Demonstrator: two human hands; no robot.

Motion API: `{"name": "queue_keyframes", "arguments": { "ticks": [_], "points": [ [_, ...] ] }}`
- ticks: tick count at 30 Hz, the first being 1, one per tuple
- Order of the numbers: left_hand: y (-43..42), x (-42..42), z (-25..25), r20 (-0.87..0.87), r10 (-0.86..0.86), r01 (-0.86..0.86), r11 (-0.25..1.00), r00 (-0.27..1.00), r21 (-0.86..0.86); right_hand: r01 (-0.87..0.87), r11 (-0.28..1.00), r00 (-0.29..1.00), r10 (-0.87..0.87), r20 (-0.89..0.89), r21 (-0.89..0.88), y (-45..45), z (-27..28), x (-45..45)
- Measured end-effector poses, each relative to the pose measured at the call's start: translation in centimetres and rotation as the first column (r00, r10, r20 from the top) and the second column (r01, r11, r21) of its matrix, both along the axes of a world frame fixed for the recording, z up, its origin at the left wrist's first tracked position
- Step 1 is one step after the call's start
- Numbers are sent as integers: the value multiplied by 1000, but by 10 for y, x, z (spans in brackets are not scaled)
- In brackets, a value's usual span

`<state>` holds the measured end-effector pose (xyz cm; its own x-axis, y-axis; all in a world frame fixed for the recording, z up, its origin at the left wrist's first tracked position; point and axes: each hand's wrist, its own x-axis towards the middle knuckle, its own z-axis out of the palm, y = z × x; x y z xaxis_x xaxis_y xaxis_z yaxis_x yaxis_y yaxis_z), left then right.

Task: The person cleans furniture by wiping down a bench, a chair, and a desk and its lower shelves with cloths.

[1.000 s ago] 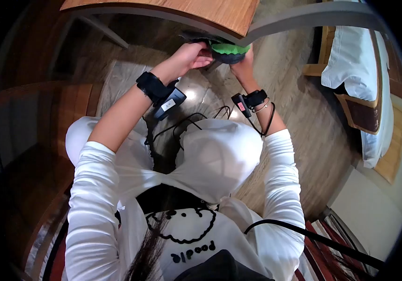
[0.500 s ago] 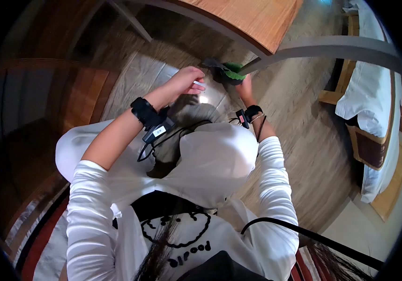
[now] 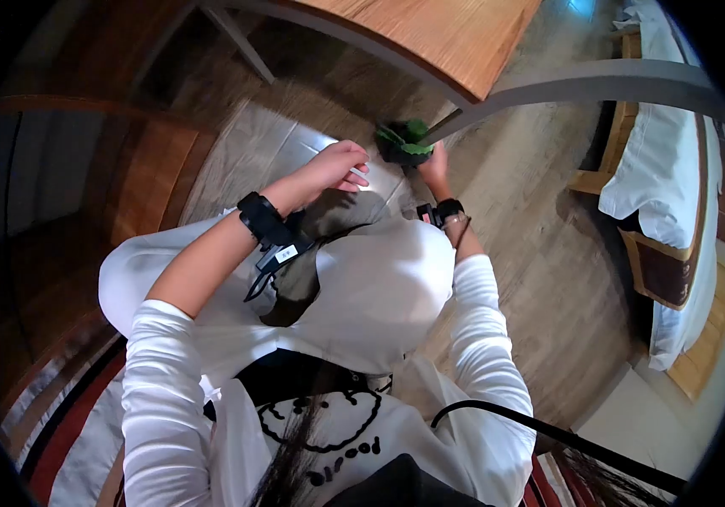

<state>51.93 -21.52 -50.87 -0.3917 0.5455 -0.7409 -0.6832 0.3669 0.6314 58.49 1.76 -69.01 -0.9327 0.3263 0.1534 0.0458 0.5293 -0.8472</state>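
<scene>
A dark, rounded object with green leaf-like parts (image 3: 405, 144) is low near the floor, beside the grey table leg. My right hand (image 3: 435, 165) grips its right side, with the fingers partly hidden behind it. To its left, apart from it, my left hand (image 3: 341, 166) has its fingers curled, and a small white thing shows between them, too small to name. Black straps with small boxes are round both wrists.
The wooden table (image 3: 430, 34) with grey legs stands above the hands. At the right is a bed (image 3: 654, 177) with white bedding and a wooden frame. A brown wooden cabinet (image 3: 147, 186) is at the left. A black cable (image 3: 565, 435) crosses my right sleeve.
My left hand has come away from the dark and green object. My right hand has moved lower with the object, which has turned to show more green. The view has shifted.
</scene>
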Motion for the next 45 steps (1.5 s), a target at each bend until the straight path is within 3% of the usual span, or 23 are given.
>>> {"name": "queue_keyframes", "arguments": {
  "ticks": [1,3,6,8,9,12,14,16,20,22,23,28,32,34,35,36,38,40,42,43,44,45],
  "points": [
    [2,-1,2,2,-11,11,1000,1000,22,18,998,983,-8,-181,57,-4,30,-3],
    [8,-2,7,-27,-28,30,998,999,59,-12,1000,974,16,-224,17,-8,99,-10],
    [21,-2,17,-55,-71,77,991,996,106,-23,1000,973,20,-228,-10,-2,148,-12],
    [29,-2,21,-23,-59,62,987,998,151,10,997,937,-36,-347,-77,-19,225,-17],
    [30,0,29,-19,-30,33,985,999,172,-16,994,944,-19,-329,-104,-17,236,-18],
    [37,2,30,-26,79,-71,970,997,231,111,991,943,-128,-307,-71,-15,212,-16],
    [38,3,27,15,95,-95,954,995,284,75,997,935,-73,-348,-9,-18,187,-22],
    [31,7,29,28,104,-107,953,994,282,42,998,975,-33,-218,37,-14,160,-22],
    [11,6,39,36,102,-108,956,994,272,-14,996,977,32,-211,89,-6,106,-22],
    [18,3,41,20,114,-115,954,993,277,-25,1000,999,25,-26,3,4,93,-18],
    [15,3,41,16,121,-120,944,992,307,8,999,1000,-10,-29,-48,2,88,-17],
    [16,9,56,-8,118,-108,937,993,331,34,999,989,-34,141,1,6,52,-9],
    [8,5,68,-111,-48,80,948,993,309,-38,995,997,32,67,90,33,34,11],
    [0,-5,78,-338,-349,430,879,874,205,-225,963,933,171,316,145,56,44,22],
    [-3,-10,74,-457,-429,534,837,779,124,-217,968,929,163,332,130,46,77,29],
    [0,-13,69,-463,-440,548,827,769,124,-205,972,925,153,348,116,33,130,36],
    [12,-9,61,-590,-414,504,864,693,-15,-187,918,928,48,369,351,16,197,49],
    [30,2,79,-518,-444,523,853,731,6,-110,955,944,14,330,274,-14,275,53],
    [43,17,97,-279,-351,415,882,894,222,-38,979,959,-21,282,201,-46,321,57],
    [51,22,97,-282,-370,436,870,885,229,39,981,984,-71,165,189,-60,334,60],
    [57,26,96,-354,-297,440,777,887,450,113,979,991,-123,47,167,-67,340,65],
    [63,29,95,-400,-208,435,630,893,643,86,982,994,-96,50,171,-66,340,70]
  ]
}}
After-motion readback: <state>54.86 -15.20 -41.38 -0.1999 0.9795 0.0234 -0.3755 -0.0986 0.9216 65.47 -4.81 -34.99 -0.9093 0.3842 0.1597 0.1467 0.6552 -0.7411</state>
